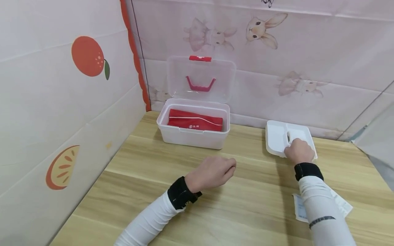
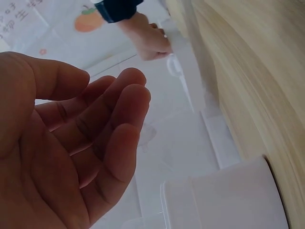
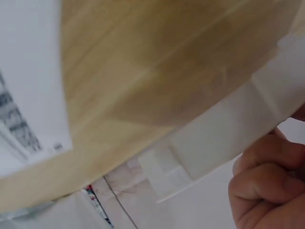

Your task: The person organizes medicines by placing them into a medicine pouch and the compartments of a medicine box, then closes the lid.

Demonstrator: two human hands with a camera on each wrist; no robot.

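Note:
At the right back, my right hand (image 1: 299,151) grips the central handle of a white divided tray (image 1: 275,136). In the right wrist view curled fingers (image 3: 267,176) show by the tray's side (image 3: 219,136); whether its underside touches the table cannot be told. My left hand (image 1: 212,172) hovers over the middle of the table, fingers loosely curled. Nothing lies in its palm (image 2: 43,167) in the left wrist view. Behind it stands a white plastic box (image 1: 192,139) holding a red pouch (image 1: 195,123) with a white line. The clear lid (image 1: 178,77) is raised, with a red handle and latch.
Two white printed packets (image 1: 341,203) lie on the wooden table (image 1: 246,212), partly beneath my right forearm. A printed cloth wall (image 1: 252,95) with rabbits runs behind the box and tray. Another cloth wall (image 1: 101,133) with fruit pictures borders the left side.

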